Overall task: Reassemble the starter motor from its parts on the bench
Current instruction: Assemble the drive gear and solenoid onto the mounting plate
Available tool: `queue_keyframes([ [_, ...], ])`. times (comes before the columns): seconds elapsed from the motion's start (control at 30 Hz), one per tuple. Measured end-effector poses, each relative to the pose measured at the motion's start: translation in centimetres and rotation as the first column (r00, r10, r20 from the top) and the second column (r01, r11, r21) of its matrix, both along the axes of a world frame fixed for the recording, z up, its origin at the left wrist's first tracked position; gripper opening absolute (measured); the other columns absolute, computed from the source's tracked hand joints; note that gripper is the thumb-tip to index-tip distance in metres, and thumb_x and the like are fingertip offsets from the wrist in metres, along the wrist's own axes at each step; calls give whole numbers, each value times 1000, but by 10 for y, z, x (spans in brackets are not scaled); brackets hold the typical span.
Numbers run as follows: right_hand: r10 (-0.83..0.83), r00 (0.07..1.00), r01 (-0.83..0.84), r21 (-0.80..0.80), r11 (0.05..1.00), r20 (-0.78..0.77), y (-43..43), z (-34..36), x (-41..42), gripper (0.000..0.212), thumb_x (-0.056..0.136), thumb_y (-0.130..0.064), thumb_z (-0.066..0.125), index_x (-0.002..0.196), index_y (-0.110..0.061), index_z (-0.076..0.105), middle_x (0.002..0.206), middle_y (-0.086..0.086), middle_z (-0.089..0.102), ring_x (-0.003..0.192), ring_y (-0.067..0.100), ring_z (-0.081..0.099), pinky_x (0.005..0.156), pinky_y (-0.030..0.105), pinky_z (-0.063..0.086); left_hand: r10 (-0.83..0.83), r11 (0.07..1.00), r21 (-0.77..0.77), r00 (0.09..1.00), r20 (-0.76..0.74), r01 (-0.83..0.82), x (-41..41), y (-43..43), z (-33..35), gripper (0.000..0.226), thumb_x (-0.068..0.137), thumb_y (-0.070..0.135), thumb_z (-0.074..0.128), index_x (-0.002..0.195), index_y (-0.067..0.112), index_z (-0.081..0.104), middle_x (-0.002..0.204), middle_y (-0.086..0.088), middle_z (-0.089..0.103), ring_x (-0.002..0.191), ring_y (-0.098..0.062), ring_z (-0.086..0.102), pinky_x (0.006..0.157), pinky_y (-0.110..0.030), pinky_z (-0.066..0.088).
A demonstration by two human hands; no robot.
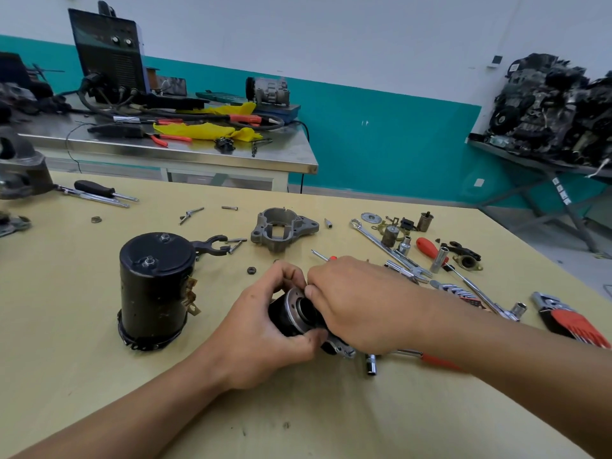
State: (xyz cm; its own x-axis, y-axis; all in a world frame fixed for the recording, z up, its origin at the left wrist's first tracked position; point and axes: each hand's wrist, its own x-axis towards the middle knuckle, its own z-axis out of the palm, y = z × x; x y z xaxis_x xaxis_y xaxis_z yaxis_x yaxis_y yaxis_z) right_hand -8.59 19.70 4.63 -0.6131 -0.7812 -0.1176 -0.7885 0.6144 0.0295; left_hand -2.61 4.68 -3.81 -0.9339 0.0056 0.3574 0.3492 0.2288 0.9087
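Observation:
My left hand (265,329) grips a short black cylinder with a metal flange, the solenoid (293,309), just above the bench in the middle of the view. My right hand (357,303) lies over its right side, fingers curled at the flange rim; what they pinch is hidden. The black motor housing (154,286) stands upright to the left, brass tabs on its side. A grey cast end housing (281,228) lies behind the hands. A black fork lever (212,246) lies beside the motor housing.
Wrenches (387,250), sockets (438,260), a red-handled screwdriver (430,248), hex keys (569,321) and small parts crowd the bench's right side. Loose bolts (190,213) and nuts (251,270) lie behind. A vise (20,173) stands far left. A steel table with a welder (109,54) is beyond.

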Motion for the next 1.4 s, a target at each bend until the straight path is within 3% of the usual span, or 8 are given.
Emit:
queue_keyframes([
  [0.13, -35, 998, 39, -78, 996, 55, 3, 2, 0, 33, 105, -35, 37, 81, -17, 51, 76, 3, 53, 71, 24, 55, 64, 43, 48, 0, 1000, 2, 1000, -7, 1, 1, 2, 0, 45, 66, 16, 83, 97, 28, 51, 90, 2, 65, 69, -9, 65, 61, -23, 52],
  [0.37, -49, 991, 60, -85, 995, 122, 0, 8, -4, 34, 104, -33, 43, 95, -10, 66, 88, 10, 66, 81, 23, 60, 75, 43, 52, -11, 1000, -6, 1000, -2, 11, 3, 2, 1, 46, 66, 21, 81, 98, 18, 48, 79, 9, 62, 65, -5, 59, 58, -21, 49],
  [0.57, -22, 998, 25, -43, 999, 56, 1, -1, -1, 25, 106, -32, 38, 90, -16, 48, 79, 0, 50, 70, 18, 48, 57, 32, 36, -20, 998, -58, 999, -36, 18, 3, 0, 2, 45, 74, 3, 82, 102, 22, 51, 93, -5, 63, 72, -7, 62, 64, -21, 52],
  [0.7, 8, 1000, -8, -7, 1000, -5, 3, -9, 4, 16, 104, -28, 44, 90, -22, 38, 81, -7, 39, 67, 8, 36, 65, 36, 37, -22, 997, -74, 999, -40, 19, 2, 0, 1, 42, 78, 2, 81, 103, 16, 52, 93, -4, 63, 71, -4, 61, 63, -17, 50],
  [0.87, -32, 993, 48, -141, 989, 113, 8, 6, -4, 22, 104, -29, 44, 96, -16, 59, 86, 1, 59, 78, 18, 56, 71, 36, 49, 7, 997, -76, 999, -46, -10, 3, 1, 2, 41, 74, 14, 81, 99, 24, 49, 89, -2, 62, 67, -8, 62, 58, -21, 51],
  [1.07, 5, 986, 27, -189, 982, 165, 9, 14, -5, 19, 97, -30, 61, 104, -19, 73, 96, -1, 72, 85, 15, 67, 80, 38, 57, 3, 998, -60, 999, -37, -5, 3, -1, 3, 45, 67, 27, 81, 100, 22, 52, 93, -4, 63, 73, -20, 65, 64, -33, 55],
  [1.23, -5, 987, 48, -265, 963, 161, 11, 3, -4, 16, 95, -31, 62, 99, -20, 74, 87, -1, 73, 80, 17, 68, 75, 41, 58, -19, 999, -39, 1000, 1, 19, 2, -2, 4, 47, 66, 20, 82, 101, 14, 52, 90, 0, 63, 72, -10, 58, 66, -20, 48],
  [1.4, -8, 987, 56, -297, 953, 161, 15, 1, -2, 16, 97, -30, 59, 100, -23, 73, 87, -4, 72, 78, 14, 66, 74, 39, 57, -37, 999, -34, 999, 2, 37, 3, -1, 4, 45, 68, 8, 82, 100, 14, 52, 86, 2, 62, 69, -8, 57, 64, -18, 47],
])
